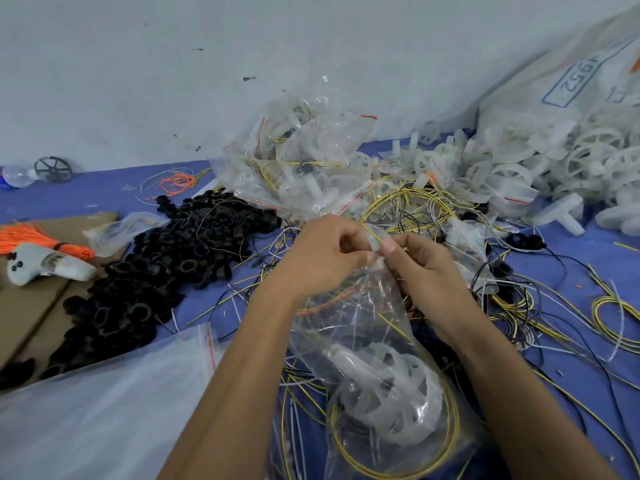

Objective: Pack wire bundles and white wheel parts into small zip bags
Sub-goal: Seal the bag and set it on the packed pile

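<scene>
Pinched between left hand (325, 251) and right hand (420, 261), the zip bag (374, 358) mouth is held over a blue table (571, 368); a white wheel (398, 396) and blurred wires are seen inside.

The clear zip bag (374, 358) hangs lengthwise toward the viewer, its mouth pinched between the left hand (325, 254) and the right hand (415, 261). Inside, a white spoked wheel part (391, 393) lies at the lower end, encircled by a coiled yellow wire bundle (446, 441). Beyond the hands, filled zip bags (304, 161) form a heap, with loose white wheel parts (554, 168) piled to the right and loose wires (415, 206) between.
</scene>
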`<action>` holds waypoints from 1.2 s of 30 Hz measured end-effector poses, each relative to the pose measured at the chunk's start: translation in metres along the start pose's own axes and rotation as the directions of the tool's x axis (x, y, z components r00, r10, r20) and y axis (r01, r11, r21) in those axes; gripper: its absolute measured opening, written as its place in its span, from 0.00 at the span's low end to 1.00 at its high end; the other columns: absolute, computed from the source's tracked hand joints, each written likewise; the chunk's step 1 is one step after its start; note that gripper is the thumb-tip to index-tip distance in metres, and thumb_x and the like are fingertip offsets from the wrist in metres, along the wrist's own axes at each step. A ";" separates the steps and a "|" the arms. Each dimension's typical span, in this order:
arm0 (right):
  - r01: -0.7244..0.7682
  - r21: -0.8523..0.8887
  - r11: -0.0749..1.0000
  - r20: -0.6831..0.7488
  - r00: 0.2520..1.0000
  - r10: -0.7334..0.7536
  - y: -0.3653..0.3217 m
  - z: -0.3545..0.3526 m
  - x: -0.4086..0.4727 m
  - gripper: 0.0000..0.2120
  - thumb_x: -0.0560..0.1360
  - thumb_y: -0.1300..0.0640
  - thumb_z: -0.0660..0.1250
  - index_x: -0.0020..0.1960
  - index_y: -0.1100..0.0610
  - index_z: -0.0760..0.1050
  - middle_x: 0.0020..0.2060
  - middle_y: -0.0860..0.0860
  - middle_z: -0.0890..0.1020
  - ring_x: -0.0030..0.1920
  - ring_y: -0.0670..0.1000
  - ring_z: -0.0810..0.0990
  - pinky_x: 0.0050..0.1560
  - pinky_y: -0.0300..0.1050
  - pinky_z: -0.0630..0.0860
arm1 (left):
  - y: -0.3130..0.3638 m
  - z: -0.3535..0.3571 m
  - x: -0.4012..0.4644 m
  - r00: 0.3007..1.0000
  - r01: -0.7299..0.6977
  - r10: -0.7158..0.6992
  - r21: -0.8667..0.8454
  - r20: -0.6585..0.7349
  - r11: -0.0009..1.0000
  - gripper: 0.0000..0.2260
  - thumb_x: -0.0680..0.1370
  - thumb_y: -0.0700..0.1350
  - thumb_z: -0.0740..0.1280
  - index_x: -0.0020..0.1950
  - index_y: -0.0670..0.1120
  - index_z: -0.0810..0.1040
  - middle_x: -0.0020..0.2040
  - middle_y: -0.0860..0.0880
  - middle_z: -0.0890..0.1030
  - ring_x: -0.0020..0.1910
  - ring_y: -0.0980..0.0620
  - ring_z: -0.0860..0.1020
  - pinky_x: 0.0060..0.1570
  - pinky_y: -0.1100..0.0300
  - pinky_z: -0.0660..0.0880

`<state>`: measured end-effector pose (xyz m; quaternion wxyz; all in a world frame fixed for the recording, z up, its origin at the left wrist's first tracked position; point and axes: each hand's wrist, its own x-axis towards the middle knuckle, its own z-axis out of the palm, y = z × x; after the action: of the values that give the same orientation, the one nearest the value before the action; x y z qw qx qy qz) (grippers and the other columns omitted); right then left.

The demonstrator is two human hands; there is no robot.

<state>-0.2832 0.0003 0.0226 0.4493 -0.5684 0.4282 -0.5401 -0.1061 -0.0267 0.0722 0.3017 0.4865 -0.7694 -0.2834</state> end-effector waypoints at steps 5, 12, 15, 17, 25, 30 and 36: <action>-0.044 -0.081 0.996 0.126 0.991 0.054 -0.003 -0.007 -0.001 0.15 0.75 0.53 0.74 0.41 0.66 0.81 0.37 0.68 0.82 0.34 0.58 0.78 0.41 0.53 0.74 | -0.006 -0.004 0.000 0.998 0.058 -0.062 -0.107 -0.033 0.993 0.06 0.77 0.41 0.75 0.42 0.41 0.83 0.37 0.48 0.83 0.37 0.52 0.78 0.45 0.51 0.78; -0.076 -0.077 0.994 0.130 0.988 0.086 -0.001 -0.013 -0.001 0.08 0.75 0.56 0.74 0.42 0.62 0.85 0.39 0.65 0.85 0.35 0.57 0.78 0.34 0.43 0.76 | -0.014 -0.007 -0.001 0.987 0.115 -0.141 -0.261 -0.084 0.958 0.07 0.78 0.43 0.74 0.42 0.40 0.82 0.42 0.35 0.83 0.37 0.47 0.76 0.44 0.51 0.74; 0.013 -0.054 0.998 0.062 0.998 -0.009 0.000 -0.008 0.000 0.07 0.78 0.56 0.71 0.46 0.59 0.84 0.41 0.61 0.85 0.39 0.56 0.82 0.44 0.50 0.80 | -0.011 -0.004 -0.001 0.994 0.075 -0.094 -0.266 -0.056 0.961 0.06 0.79 0.42 0.74 0.44 0.42 0.83 0.41 0.38 0.84 0.36 0.50 0.79 0.44 0.52 0.78; 0.072 -0.046 0.996 0.037 0.997 -0.071 -0.001 -0.004 0.000 0.08 0.80 0.53 0.69 0.47 0.56 0.84 0.42 0.62 0.84 0.40 0.55 0.81 0.46 0.52 0.78 | -0.008 -0.001 0.000 0.998 0.033 -0.043 -0.266 -0.035 0.963 0.04 0.78 0.41 0.73 0.45 0.42 0.83 0.41 0.38 0.85 0.38 0.50 0.81 0.45 0.51 0.81; 0.143 -0.084 0.986 -0.042 0.988 -0.146 0.007 -0.002 0.005 0.05 0.78 0.57 0.72 0.43 0.53 0.84 0.36 0.64 0.81 0.33 0.55 0.74 0.32 0.45 0.74 | -0.005 0.002 0.000 1.000 0.008 -0.008 -0.083 0.006 0.997 0.05 0.76 0.43 0.77 0.43 0.44 0.83 0.39 0.45 0.85 0.36 0.53 0.79 0.43 0.48 0.80; 0.159 -0.102 0.982 -0.055 0.985 -0.166 0.007 0.000 0.004 0.06 0.78 0.57 0.72 0.42 0.52 0.83 0.32 0.53 0.82 0.31 0.47 0.75 0.30 0.36 0.71 | -0.002 0.004 0.000 0.999 -0.029 0.029 -0.003 -0.018 1.000 0.06 0.76 0.43 0.77 0.41 0.46 0.83 0.37 0.47 0.84 0.34 0.50 0.80 0.40 0.53 0.78; 0.204 -0.157 0.966 -0.060 0.975 -0.215 0.005 0.001 0.001 0.07 0.79 0.59 0.71 0.42 0.55 0.83 0.30 0.57 0.78 0.28 0.45 0.70 0.28 0.35 0.67 | -0.001 0.004 0.000 0.997 -0.056 0.057 0.031 -0.048 0.998 0.08 0.74 0.40 0.77 0.38 0.48 0.82 0.34 0.53 0.82 0.34 0.56 0.79 0.40 0.56 0.78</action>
<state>-0.2817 -0.0018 0.0184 0.3287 -0.6215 0.4222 -0.5722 -0.1084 -0.0267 0.0690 0.3212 0.4756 -0.7793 -0.2514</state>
